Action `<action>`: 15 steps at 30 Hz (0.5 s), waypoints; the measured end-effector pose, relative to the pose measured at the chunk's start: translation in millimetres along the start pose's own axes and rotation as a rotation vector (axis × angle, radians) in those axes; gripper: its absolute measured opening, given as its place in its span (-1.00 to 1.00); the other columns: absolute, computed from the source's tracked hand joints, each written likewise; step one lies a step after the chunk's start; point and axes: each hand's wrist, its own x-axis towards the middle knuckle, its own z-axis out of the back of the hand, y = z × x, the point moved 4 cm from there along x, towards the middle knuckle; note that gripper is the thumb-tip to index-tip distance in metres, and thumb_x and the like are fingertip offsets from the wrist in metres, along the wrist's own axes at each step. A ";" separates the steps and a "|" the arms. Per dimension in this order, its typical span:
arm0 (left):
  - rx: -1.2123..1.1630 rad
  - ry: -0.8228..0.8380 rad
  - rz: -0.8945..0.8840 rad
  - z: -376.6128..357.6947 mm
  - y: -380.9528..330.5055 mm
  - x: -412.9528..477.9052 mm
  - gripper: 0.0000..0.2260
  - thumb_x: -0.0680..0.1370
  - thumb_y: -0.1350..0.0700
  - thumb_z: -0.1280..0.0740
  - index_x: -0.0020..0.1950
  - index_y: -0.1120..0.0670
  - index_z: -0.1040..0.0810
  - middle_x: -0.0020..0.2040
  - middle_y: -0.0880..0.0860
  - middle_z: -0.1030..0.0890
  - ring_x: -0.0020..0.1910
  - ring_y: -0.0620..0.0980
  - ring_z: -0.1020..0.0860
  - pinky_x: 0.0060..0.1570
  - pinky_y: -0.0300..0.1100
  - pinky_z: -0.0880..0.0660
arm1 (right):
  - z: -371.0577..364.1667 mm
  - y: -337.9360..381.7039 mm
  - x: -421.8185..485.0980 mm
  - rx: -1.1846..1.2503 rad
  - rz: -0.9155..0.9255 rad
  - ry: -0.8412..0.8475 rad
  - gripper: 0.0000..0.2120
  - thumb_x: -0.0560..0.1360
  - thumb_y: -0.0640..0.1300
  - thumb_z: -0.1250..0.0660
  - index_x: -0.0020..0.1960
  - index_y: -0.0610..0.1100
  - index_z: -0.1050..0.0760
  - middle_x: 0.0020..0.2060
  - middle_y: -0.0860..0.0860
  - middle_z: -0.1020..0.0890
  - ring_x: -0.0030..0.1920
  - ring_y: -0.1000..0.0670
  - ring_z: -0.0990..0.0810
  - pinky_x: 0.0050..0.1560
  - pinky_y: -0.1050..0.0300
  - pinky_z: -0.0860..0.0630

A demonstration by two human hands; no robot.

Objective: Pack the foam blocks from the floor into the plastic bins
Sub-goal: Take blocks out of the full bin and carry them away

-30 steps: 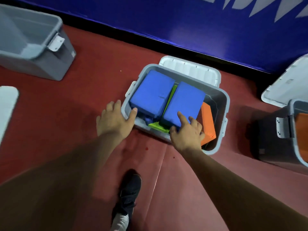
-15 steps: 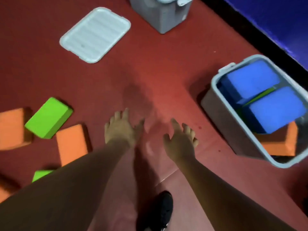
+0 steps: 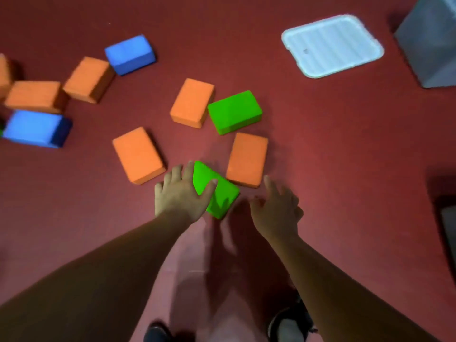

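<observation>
1. The left hand [image 3: 181, 193] is spread over the near green block [image 3: 219, 196] on the floor [image 3: 333, 156], fingers straight, thumb across its top.
2. The right hand [image 3: 274, 208] hovers just beside it, fingers loose and empty.
3. An orange block [image 3: 246, 159] sits just beyond.
4. A grey bin [image 3: 429, 45] stands far right, near a white lid [image 3: 332, 45].

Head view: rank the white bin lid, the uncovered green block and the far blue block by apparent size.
1. white bin lid, clearly largest.
2. uncovered green block and far blue block: nearly alike. The green one looks slightly bigger, but it lies closer to the camera, so no firm ranking.
</observation>
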 end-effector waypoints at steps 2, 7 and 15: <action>0.030 0.018 0.086 -3.5 72.7 -8.9 -0.22 0.52 -0.47 -0.02 0.61 -0.04 -0.16 0.54 0.08 -0.29 0.47 0.16 -0.30 0.37 0.12 -0.25 | -43.1 44.0 -13.2 -0.051 0.086 0.017 -0.36 0.53 0.10 -0.30 0.58 0.12 -0.23 0.39 -0.13 -0.40 0.40 -0.24 -0.33 0.33 -0.19 -0.33; -0.013 0.120 0.279 -47.3 175.7 -41.5 -0.22 0.55 -0.45 -0.02 0.65 -0.05 -0.07 0.59 0.13 -0.21 0.52 0.18 -0.23 0.43 0.14 -0.20 | -133.2 94.8 -36.8 -0.122 0.177 0.084 -0.32 0.53 0.10 -0.31 0.60 0.14 -0.19 0.44 -0.17 -0.36 0.46 -0.26 -0.29 0.39 -0.21 -0.27; -0.128 0.188 0.384 -115.3 167.3 -37.0 -0.22 0.54 -0.46 -0.04 0.65 -0.07 -0.06 0.58 0.16 -0.21 0.51 0.20 -0.26 0.43 0.15 -0.19 | -173.7 61.2 4.0 -0.180 0.119 0.092 -0.31 0.53 0.22 -0.26 0.61 0.14 -0.16 0.46 -0.19 -0.33 0.43 -0.29 -0.29 0.35 -0.25 -0.32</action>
